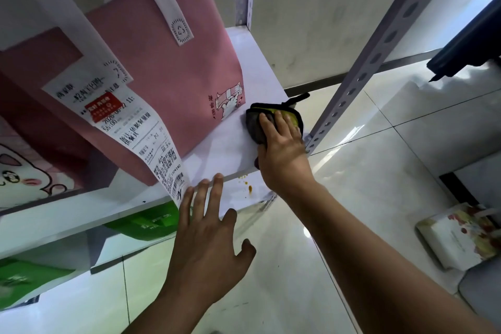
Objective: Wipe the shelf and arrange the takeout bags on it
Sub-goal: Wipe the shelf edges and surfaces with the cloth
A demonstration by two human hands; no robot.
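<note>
A white shelf board [254, 68] holds a pink takeout bag [173, 68] with white handles and a long receipt [151, 141] hanging from it. My right hand [282, 149] presses flat on a dark grey and yellow-green cloth [254, 125] at the shelf's right end, beside the bag's lower corner. My left hand [206, 233] is spread open, fingertips touching the shelf's front edge near the receipt's bottom. Yellow-brown stains [248, 187] mark the lower board [238, 198] just under the front edge.
A second pink bag [35, 149] with a cartoon face stands at far left. Green bags [146, 222] lie on the lower shelf. Perforated metal uprights [379, 49] frame the rack. A white patterned box [458, 238] sits on the tiled floor at right.
</note>
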